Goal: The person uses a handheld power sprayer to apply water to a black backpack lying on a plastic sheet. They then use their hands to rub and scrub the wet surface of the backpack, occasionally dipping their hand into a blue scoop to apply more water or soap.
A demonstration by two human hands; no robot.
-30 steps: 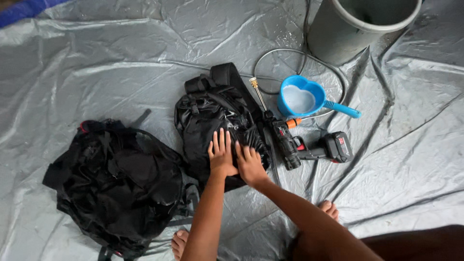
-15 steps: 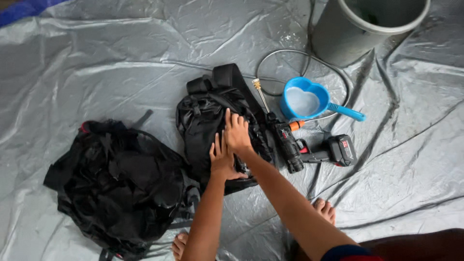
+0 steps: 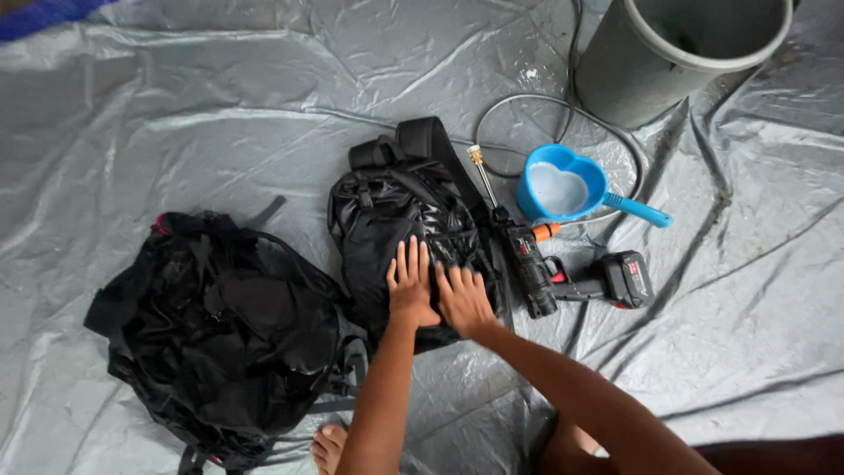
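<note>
A wet black backpack (image 3: 400, 215) lies in the middle of a grey tarp (image 3: 176, 114). My left hand (image 3: 410, 283) lies flat on its lower part, fingers spread. My right hand (image 3: 464, 302) presses flat on the same bag just to the right, beside the left one. Neither hand holds anything. A second, larger black bag (image 3: 220, 330) lies crumpled to the left, touching the first.
A black cordless spray gun (image 3: 554, 273) with a brass nozzle lies right of the backpack. A blue heart-shaped scoop (image 3: 563, 189) with liquid sits behind it. A grey bucket (image 3: 677, 53) stands at top right, with a hose (image 3: 527, 105) curling beside it. My bare foot (image 3: 330, 447) rests at the bottom.
My right hand slid up over the backpack and came back down beside the left hand. The left hand stayed on the bag's lower part.
</note>
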